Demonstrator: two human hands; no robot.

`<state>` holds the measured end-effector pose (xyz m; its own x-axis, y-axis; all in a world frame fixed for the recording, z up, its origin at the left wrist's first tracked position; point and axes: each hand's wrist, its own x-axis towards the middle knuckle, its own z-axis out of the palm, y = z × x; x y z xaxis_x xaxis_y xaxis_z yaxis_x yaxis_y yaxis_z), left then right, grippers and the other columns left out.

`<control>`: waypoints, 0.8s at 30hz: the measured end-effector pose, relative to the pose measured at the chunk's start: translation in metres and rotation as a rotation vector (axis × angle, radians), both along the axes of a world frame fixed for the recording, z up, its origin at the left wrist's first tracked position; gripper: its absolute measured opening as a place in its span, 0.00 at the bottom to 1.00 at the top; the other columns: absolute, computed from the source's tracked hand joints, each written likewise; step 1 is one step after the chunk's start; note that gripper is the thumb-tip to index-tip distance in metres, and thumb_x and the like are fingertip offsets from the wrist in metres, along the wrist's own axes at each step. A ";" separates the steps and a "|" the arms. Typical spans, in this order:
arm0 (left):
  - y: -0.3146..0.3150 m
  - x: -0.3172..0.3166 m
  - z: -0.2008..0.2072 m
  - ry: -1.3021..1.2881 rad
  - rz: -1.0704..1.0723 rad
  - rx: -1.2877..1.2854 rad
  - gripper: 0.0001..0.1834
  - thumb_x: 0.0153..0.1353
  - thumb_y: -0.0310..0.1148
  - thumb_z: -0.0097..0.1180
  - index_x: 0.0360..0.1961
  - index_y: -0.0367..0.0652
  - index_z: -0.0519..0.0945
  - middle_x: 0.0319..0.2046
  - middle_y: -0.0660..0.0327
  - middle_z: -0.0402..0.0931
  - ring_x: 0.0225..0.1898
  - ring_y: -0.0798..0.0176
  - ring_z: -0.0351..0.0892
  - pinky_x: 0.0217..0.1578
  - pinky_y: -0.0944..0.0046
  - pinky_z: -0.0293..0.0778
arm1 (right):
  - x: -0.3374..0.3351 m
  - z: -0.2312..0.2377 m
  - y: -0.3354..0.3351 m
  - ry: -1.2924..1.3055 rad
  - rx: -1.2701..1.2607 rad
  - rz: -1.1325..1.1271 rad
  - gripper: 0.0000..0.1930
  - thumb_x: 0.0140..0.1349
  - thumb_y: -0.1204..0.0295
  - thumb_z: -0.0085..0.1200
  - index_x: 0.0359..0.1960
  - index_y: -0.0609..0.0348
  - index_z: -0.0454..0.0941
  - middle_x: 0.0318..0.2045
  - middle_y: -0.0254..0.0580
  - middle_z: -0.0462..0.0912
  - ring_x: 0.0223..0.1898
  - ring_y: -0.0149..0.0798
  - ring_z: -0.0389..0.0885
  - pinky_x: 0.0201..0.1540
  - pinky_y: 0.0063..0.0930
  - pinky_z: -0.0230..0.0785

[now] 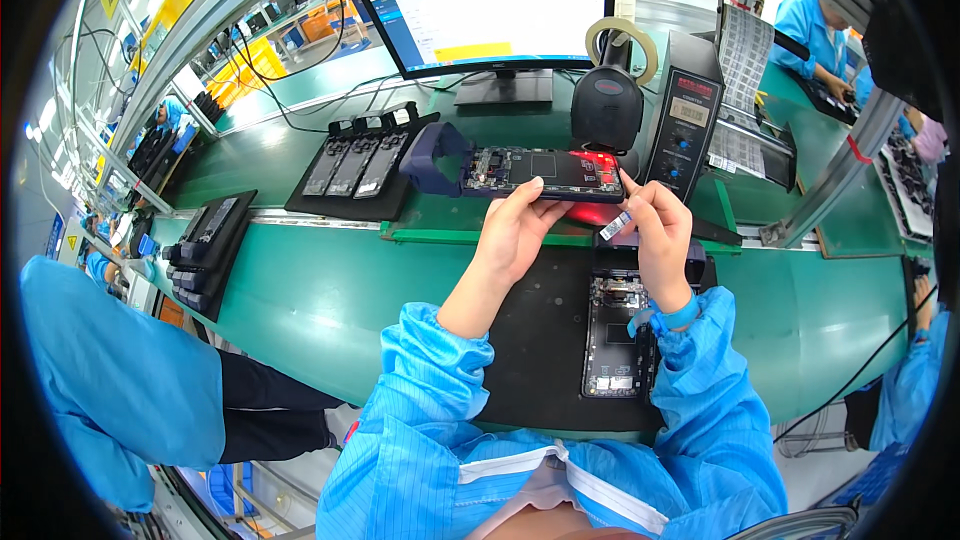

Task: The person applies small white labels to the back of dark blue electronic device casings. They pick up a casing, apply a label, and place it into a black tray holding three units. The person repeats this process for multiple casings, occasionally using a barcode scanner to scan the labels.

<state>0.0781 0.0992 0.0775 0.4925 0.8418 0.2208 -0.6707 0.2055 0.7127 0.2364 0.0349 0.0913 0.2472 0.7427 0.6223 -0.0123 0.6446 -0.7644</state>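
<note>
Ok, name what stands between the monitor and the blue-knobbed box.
In the head view, a scanner and a tape roll show between the monitor and the box.

Red-lit open device [530, 170] beside white label [615, 227]

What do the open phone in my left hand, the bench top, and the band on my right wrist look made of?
Open phone: exposed chips suggest a circuit board; dark casing, perhaps plastic or metal. Bench top: likely vinyl or rubber, smooth green with soft sheen. Band: blue, fabric or rubber, unclear.
</note>
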 end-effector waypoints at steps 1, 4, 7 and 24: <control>0.000 0.001 0.000 -0.003 0.001 -0.008 0.15 0.58 0.34 0.44 0.43 0.37 0.71 0.42 0.57 0.72 0.46 0.60 0.69 0.51 0.56 0.62 | 0.000 0.000 0.000 0.007 -0.011 0.004 0.11 0.55 0.73 0.46 0.17 0.60 0.64 0.10 0.27 0.63 0.15 0.19 0.59 0.61 0.40 0.46; 0.000 0.001 0.001 0.012 0.015 -0.019 0.15 0.58 0.35 0.44 0.43 0.37 0.71 0.42 0.57 0.72 0.45 0.61 0.69 0.51 0.56 0.62 | -0.001 -0.002 0.000 0.023 -0.038 0.008 0.11 0.56 0.73 0.46 0.16 0.59 0.64 0.10 0.26 0.63 0.15 0.19 0.59 0.62 0.39 0.46; 0.002 0.000 0.001 0.025 0.019 -0.043 0.15 0.58 0.35 0.43 0.42 0.37 0.71 0.41 0.57 0.72 0.44 0.61 0.70 0.51 0.57 0.62 | -0.005 0.001 -0.002 0.032 -0.052 0.000 0.12 0.56 0.74 0.46 0.16 0.59 0.63 0.10 0.26 0.62 0.15 0.19 0.59 0.62 0.39 0.44; 0.005 -0.008 0.000 0.077 0.136 -0.125 0.10 0.55 0.32 0.46 0.35 0.37 0.74 0.35 0.57 0.75 0.39 0.62 0.72 0.46 0.57 0.66 | -0.029 0.009 -0.025 -0.213 0.090 -0.027 0.10 0.51 0.76 0.48 0.15 0.61 0.64 0.12 0.29 0.63 0.17 0.23 0.60 0.63 0.46 0.38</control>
<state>0.0705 0.1046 0.0779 0.3840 0.9202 0.0767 -0.6427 0.2067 0.7377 0.2078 0.0098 0.1006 0.1228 0.6766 0.7260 0.1614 0.7082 -0.6873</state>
